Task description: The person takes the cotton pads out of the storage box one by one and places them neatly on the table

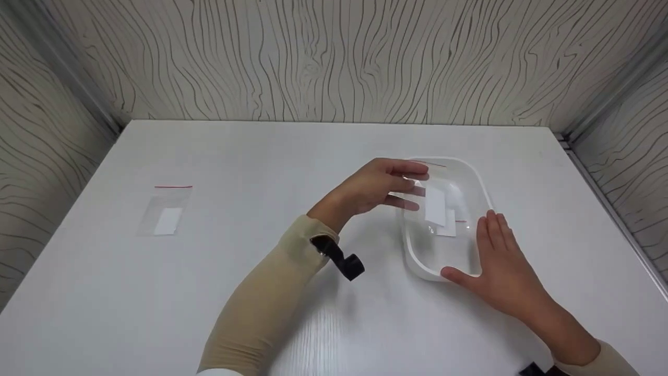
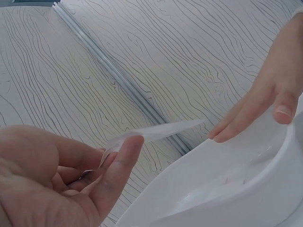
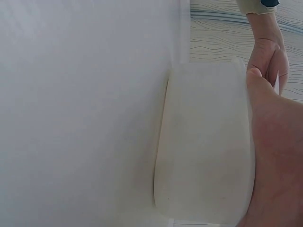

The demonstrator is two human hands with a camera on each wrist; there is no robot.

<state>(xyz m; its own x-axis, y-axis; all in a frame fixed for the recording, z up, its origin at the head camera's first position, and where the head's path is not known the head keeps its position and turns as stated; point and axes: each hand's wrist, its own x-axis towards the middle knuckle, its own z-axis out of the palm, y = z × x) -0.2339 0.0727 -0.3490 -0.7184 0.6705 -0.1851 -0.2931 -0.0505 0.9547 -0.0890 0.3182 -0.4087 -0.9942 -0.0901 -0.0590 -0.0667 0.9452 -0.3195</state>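
Observation:
A clear zip bag (image 1: pixel 435 207) with a white card inside is held above a white plastic basin (image 1: pixel 416 265) by my left hand (image 1: pixel 377 184). In the left wrist view, the bag (image 2: pixel 163 131) is pinched between thumb and fingers and seen nearly edge-on. My right hand (image 1: pixel 505 271) rests on the basin's right rim, fingers straight, with the thumb spread to the near rim. Inside the basin lies another bag with a white card (image 1: pixel 450 231) and a red strip, partly hidden behind the held one. The right wrist view shows the basin's outer wall (image 3: pixel 206 142).
Another clear zip bag (image 1: pixel 167 222) with a red seal and a white card lies on the left of the white table (image 1: pixel 250 156). Wood-patterned panels (image 1: pixel 313 62) stand behind the table and at both sides.

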